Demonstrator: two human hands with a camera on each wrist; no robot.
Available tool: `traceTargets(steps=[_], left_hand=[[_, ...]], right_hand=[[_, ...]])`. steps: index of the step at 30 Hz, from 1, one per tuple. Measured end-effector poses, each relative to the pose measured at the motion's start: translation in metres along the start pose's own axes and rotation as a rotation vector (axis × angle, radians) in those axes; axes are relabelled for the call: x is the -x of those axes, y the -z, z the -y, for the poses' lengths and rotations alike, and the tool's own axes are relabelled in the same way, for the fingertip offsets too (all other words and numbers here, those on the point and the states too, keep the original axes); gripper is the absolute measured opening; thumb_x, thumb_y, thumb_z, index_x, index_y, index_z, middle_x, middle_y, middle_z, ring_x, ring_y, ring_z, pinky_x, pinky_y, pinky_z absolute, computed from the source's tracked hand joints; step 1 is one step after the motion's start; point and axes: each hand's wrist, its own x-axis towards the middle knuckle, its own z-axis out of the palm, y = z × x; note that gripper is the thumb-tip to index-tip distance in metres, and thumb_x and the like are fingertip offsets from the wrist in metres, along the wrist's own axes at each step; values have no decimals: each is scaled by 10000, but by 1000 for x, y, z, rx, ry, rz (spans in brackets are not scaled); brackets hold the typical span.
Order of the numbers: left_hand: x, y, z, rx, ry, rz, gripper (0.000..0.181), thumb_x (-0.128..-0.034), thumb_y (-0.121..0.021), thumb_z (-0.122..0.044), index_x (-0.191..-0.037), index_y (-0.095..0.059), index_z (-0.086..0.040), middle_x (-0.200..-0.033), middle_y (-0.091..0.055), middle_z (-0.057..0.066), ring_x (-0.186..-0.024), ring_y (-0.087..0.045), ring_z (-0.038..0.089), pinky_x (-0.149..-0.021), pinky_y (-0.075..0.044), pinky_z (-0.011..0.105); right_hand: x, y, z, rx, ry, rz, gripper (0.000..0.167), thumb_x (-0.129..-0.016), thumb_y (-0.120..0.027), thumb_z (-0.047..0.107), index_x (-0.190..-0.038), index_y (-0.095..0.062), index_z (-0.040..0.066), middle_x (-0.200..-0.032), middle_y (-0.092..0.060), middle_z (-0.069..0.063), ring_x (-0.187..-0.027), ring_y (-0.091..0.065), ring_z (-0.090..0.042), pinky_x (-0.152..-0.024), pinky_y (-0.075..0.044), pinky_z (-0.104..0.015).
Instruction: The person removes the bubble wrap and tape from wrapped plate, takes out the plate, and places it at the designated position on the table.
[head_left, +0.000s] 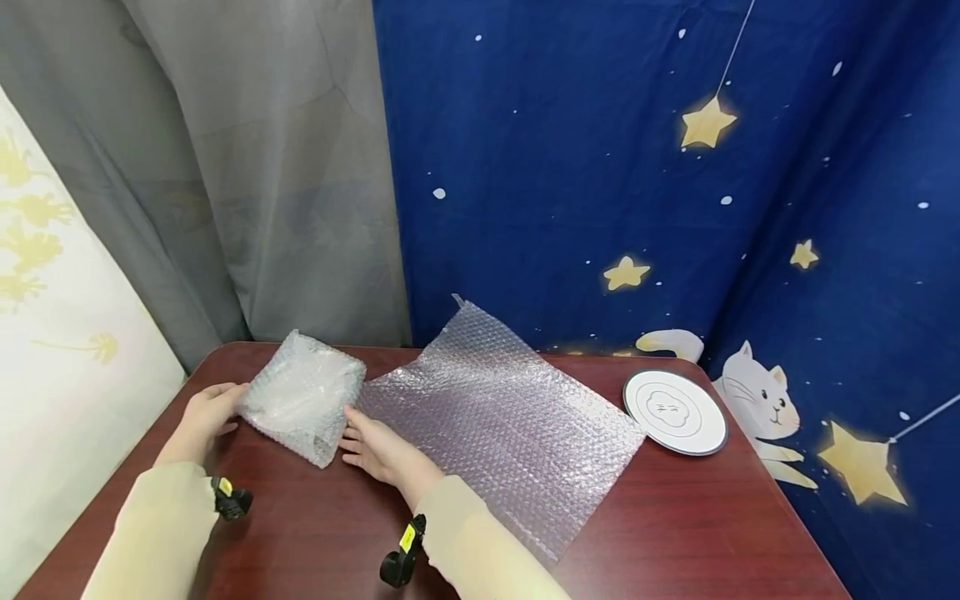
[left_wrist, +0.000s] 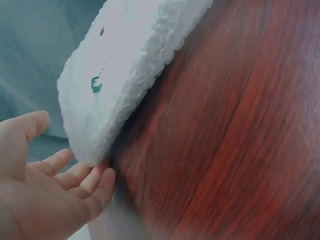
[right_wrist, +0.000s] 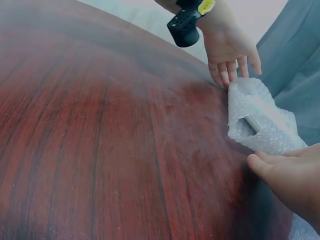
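A bubble-wrapped package [head_left: 303, 396] lies at the table's back left, its corners pointing toward the edges. My left hand [head_left: 210, 417] touches its left corner with relaxed fingers; in the left wrist view the fingertips of the left hand [left_wrist: 60, 185] meet the lower tip of the package [left_wrist: 110, 75], thumb apart. At the package's right side is my right hand [head_left: 384, 450], fingers extended and thumb near the edge. The right wrist view has the right hand [right_wrist: 292, 175] beside the package [right_wrist: 260, 117], where a small opening in the wrap shows something grey inside.
A large sheet of bubble wrap [head_left: 510, 417] spreads over the middle of the table [head_left: 697, 533], its far corner raised against the blue curtain [head_left: 525, 167]. A white plate with a dark rim [head_left: 675, 412] lies at the right, next to the sheet's corner. A grey curtain hangs behind the package.
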Motion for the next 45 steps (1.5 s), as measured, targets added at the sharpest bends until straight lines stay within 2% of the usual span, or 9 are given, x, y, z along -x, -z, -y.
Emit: traceTargets(steps=[7,12,14,20,24,29,33,39,45], left_hand=[[1,-8,-3,64,36,-7,758,-1001,-370,-410,-1424,-165,184,-1442,-223,361,-1263,-325,427,-980,-385,531],[-1,-12,-2,80,58,-24,728,-1001,-378,-395,-1418,-211,178,-1430,-268,341,-1229,-371,390,-830,-503,363],[-2,-12,-1,85,63,-26,730,-997,-387,-402,-1417,-231,174,-1431,-278,336,-1226,-378,379,-772,-508,300],[-2,-11,1,85,83,-16,741,-993,-397,-396,-1416,-224,187,-1460,-236,350,-1291,-318,399,-836,-496,336],[-2,-10,2,91,102,-33,723,-989,-419,-353,-1402,-224,207,-1444,-245,363,-1272,-327,397,-765,-518,284],[-3,-10,3,102,115,-64,692,-977,-460,-296,-1377,-249,228,-1390,-293,379,-1153,-412,379,-671,-535,245],[-3,-9,4,78,114,-81,661,-964,-493,-264,-1353,-299,234,-1329,-360,372,-996,-502,294,-654,-540,253],[0,-5,5,44,71,-34,615,-967,-492,-225,-1332,-327,243,-1296,-390,371,-810,-508,75,-672,-537,257],[4,0,8,39,49,14,592,-966,-508,-203,-1323,-341,239,-1257,-417,345,-768,-492,19,-685,-536,255]], right_hand=[[-10,0,-6,14,11,11,777,-979,-481,463,-1454,-241,-102,-1444,-340,-284,-1336,-326,-412,-1056,-300,-501],[-8,-2,-3,2,-1,-3,701,-1000,-460,396,-1472,-232,-69,-1455,-327,-277,-1343,-311,-416,-1057,-291,-514],[-8,-2,-2,5,-1,-2,679,-1008,-448,386,-1472,-239,-64,-1454,-329,-276,-1339,-317,-415,-1052,-299,-516],[-10,-1,2,28,-4,14,637,-1020,-420,381,-1452,-290,-70,-1451,-347,-256,-1330,-343,-395,-1043,-319,-501],[-11,0,4,42,-1,21,639,-1021,-419,367,-1455,-275,-78,-1458,-326,-275,-1333,-334,-403,-1040,-325,-506],[-12,0,5,25,-3,12,685,-1013,-440,365,-1465,-220,-99,-1473,-268,-313,-1351,-282,-435,-1044,-317,-513],[-13,0,5,0,-5,5,702,-1007,-454,371,-1467,-209,-99,-1478,-251,-319,-1348,-277,-447,-1043,-319,-513],[-16,1,2,-25,-7,0,727,-1000,-465,378,-1478,-182,-90,-1485,-219,-334,-1337,-301,-446,-1039,-325,-513],[-14,-1,1,-38,-10,7,741,-997,-463,389,-1492,-154,-68,-1493,-197,-333,-1346,-292,-436,-1038,-322,-520]])
